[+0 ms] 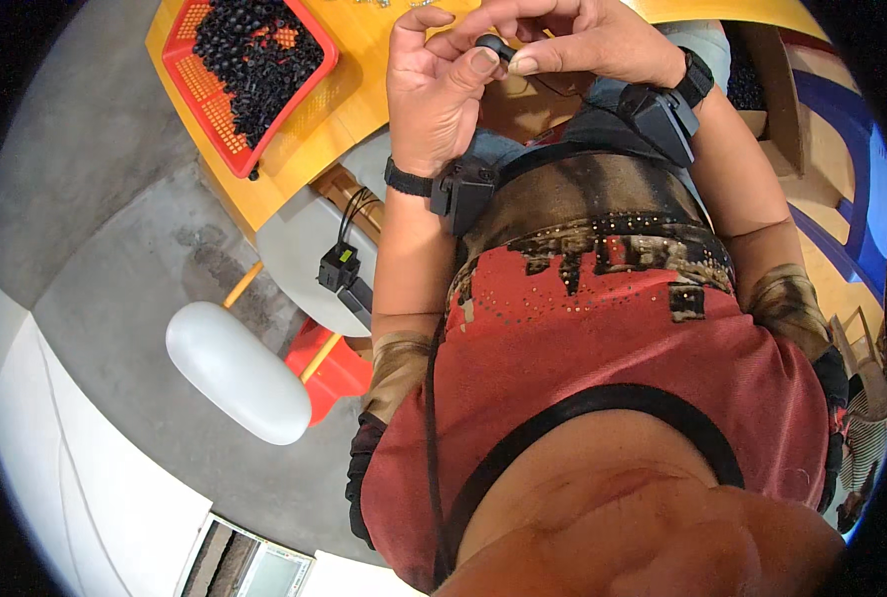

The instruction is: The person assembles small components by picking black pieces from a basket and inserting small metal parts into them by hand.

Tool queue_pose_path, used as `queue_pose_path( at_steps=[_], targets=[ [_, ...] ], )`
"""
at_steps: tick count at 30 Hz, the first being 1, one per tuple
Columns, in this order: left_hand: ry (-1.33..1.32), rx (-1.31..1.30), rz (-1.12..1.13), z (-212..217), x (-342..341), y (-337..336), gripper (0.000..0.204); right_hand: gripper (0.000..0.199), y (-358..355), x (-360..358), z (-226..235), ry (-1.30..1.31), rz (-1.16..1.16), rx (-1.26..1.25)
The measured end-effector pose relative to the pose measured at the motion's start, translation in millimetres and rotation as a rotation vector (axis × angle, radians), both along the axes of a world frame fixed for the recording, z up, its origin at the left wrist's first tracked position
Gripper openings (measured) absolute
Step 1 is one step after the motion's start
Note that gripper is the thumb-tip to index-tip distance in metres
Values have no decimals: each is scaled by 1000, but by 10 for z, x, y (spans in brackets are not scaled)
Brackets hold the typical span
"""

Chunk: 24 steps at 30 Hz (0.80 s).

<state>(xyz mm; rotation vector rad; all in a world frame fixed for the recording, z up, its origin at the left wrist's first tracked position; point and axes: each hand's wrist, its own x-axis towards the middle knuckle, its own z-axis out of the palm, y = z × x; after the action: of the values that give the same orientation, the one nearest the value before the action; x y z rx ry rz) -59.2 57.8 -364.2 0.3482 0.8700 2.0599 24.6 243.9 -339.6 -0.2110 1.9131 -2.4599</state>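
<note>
While a red mesh basket [220, 109] heaped with small black parts [254, 50] sits on the yellow bench [339, 104] at the upper left of the frame, one small black part [493, 46] is pinched at top centre. It is gripped by the left hand [439, 90], thumb and forefinger closed on it, and met from the right by the right hand [583, 40], fingertips closed against it. Fitting or inspection appears to be in hand; a careful twist or press seems called for next.
</note>
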Motion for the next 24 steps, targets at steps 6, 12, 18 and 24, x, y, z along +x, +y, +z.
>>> queue_pose_path(
  at_steps=[6,12,18,24],
  targets=[
    [-104,19,-109,-14,2,-21,45,38,30,-45,61,193,68,207],
    [-237,32,-105,-117,26,-70,40,31,-51,-224,-206,773,-18,292],
    [-329,51,-159,-232,8,-58,35,25,-77,-240,-247,822,-88,433],
    [-267,129,-155,-437,14,-114,40,26,-106,-118,35,374,16,430]
  ],
)
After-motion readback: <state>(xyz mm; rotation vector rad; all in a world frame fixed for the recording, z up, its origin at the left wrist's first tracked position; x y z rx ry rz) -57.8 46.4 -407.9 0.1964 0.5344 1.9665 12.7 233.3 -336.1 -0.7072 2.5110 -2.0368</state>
